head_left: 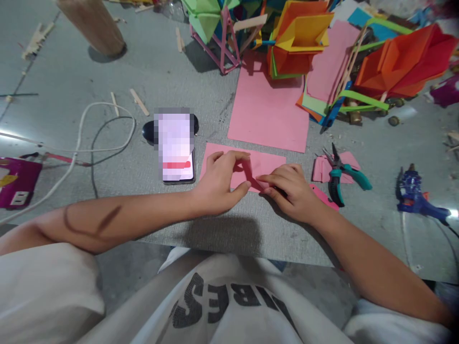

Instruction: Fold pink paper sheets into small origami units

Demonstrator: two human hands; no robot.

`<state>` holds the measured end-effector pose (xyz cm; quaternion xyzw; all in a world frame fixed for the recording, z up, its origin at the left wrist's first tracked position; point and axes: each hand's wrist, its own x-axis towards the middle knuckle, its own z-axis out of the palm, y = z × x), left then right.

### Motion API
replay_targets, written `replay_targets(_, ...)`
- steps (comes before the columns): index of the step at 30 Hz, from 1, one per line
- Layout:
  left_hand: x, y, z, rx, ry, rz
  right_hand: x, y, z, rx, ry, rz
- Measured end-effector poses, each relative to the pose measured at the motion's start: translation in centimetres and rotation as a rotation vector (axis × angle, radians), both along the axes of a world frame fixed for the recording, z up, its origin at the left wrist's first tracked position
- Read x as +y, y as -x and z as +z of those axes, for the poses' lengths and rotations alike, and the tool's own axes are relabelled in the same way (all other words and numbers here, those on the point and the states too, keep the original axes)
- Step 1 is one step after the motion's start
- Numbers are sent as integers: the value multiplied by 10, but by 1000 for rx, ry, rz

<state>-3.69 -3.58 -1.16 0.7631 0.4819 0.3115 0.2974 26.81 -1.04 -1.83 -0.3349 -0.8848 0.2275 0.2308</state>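
A small pink paper piece point(253, 173), apparently folded, stands up between my hands over a pink paper strip point(274, 161) lying on the table. My left hand point(223, 180) curves around its left side, index finger and thumb at its edges. My right hand point(292, 192) pinches its lower right corner between thumb and fingers. Behind the hands lies a larger pink paper sheet point(268, 114). Right of my right hand, pliers with teal handles point(340, 173) rest on small pink paper cards point(322, 169). A bright pink piece point(324, 197) pokes out beside my right wrist.
A lit phone point(175, 153) leans on a black stand left of my left hand. A blue glue gun point(416, 193) lies far right. Folded paper shapes in orange point(398, 67) and yellow point(301, 33) crowd the back. A white cable point(81, 138) loops at left near a purple box point(17, 181).
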Motion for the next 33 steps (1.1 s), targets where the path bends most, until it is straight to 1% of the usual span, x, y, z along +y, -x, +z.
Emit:
replay_targets(3,-2,-1,-1,49,5,-6,0,1,-1,0,-6,-2)
replay_targets(6,-3,-2,-1,88,14,-30,0,2,-1,3,-10,-42)
replay_targets(9,-2,-1,0,94,3,-27,0,3,-1,11,-9,-68)
replay_targets(15,-1,0,0,99,-35,-52,0,5,1,15,-19,-63)
replay_targets(23,-5,3,4,87,-76,4,-1,7,2,-21,-2,-98)
replay_targets(26,-5,3,3,87,-80,-11,-2,7,4,-35,13,-104)
replay_targets(30,-2,3,0,109,-48,37,-3,8,4,-32,12,-116)
replay_targets(33,-4,1,1,166,-71,5,-3,9,4,-19,11,-123)
